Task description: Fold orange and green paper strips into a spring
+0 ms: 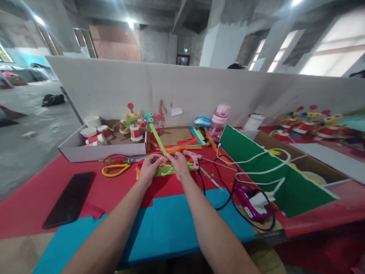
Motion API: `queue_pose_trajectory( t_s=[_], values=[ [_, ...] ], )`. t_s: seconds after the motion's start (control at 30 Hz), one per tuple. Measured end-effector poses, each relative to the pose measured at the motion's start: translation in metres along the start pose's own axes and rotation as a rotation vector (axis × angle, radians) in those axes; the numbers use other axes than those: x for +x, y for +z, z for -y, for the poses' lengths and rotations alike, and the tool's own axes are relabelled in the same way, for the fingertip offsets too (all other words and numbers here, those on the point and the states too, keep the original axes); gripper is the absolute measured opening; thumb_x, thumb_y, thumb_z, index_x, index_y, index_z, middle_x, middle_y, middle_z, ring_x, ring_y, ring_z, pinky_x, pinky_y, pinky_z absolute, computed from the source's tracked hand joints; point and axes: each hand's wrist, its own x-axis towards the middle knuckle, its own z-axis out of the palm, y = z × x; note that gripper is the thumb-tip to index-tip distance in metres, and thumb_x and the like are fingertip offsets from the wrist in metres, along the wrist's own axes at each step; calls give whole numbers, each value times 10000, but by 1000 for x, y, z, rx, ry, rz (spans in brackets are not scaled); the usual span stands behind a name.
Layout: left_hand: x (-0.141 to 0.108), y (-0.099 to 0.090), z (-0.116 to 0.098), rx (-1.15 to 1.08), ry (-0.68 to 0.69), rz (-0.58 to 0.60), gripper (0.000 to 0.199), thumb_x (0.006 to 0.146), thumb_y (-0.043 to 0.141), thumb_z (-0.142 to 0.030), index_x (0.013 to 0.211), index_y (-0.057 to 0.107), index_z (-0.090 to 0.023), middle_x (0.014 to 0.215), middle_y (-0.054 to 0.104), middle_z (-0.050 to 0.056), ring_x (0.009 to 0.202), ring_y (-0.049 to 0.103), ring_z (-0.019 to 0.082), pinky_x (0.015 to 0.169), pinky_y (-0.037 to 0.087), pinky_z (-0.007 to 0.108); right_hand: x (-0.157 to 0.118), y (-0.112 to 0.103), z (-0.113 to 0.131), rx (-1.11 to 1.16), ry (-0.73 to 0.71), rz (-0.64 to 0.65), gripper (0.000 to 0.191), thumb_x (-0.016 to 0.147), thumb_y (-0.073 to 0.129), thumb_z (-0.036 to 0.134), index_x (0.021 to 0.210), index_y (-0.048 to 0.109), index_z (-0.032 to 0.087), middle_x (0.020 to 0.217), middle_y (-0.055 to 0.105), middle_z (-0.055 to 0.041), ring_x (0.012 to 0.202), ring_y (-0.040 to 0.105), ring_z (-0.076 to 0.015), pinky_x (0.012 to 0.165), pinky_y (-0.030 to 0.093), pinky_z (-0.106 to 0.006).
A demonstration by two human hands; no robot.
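Note:
Both my hands meet over the middle of the red-covered table [119, 194]. A long light green strip [158, 140] rises from between their fingers, slanting up to the left. My left hand [151, 167] is closed, with thumb and fingertips together at the strip's lower end. My right hand [179, 164] pinches that same end. Under the hands lie crumpled green paper [165, 171] and orange strips [188, 144]. A pink glue gun [195, 159] rests just right of my right hand. Scissors with yellow and red handles [115, 170] lie left of my left hand.
A black phone [70, 198] lies at the left. Behind it, a white box [85, 151] holds paper cups and a cup figure [136, 132]. Cables cross the right side near a purple power strip [252, 203] and a green-walled box [268, 171]. More figures [310, 120] stand at far right.

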Motion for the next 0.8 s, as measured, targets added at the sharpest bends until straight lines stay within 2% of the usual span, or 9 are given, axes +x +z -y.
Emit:
queue_pose_trajectory(
  t_s=[0.27,0.43,0.6,0.8],
  values=[
    [4,-4,4,8,37,-20,319,622,809,-404,725,630,-161,624,625,-14,561,529,98,568,403,216,-6,8,-3,25,54,74,365,533,847,403,671,589,185,600,651,27,576,625,-143,668,563,-318],
    [3,-5,2,59,27,-46,275,617,794,-374,684,635,-160,570,588,-28,526,492,89,537,362,208,-8,8,0,-22,27,75,332,563,828,405,716,665,159,647,675,9,586,608,-127,654,542,-292],
    [4,-4,2,94,9,-76,260,610,780,-370,664,628,-166,529,570,-34,508,485,90,530,352,208,-3,1,2,-98,-17,-48,295,607,801,403,658,657,151,558,635,12,537,587,-125,582,500,-260],
    [3,-2,0,144,-4,-88,272,593,785,-386,655,632,-170,498,563,-34,485,484,95,525,364,215,13,-22,16,-3,-113,-230,328,593,810,413,640,593,171,505,582,50,501,568,-104,577,508,-242]
  ],
)
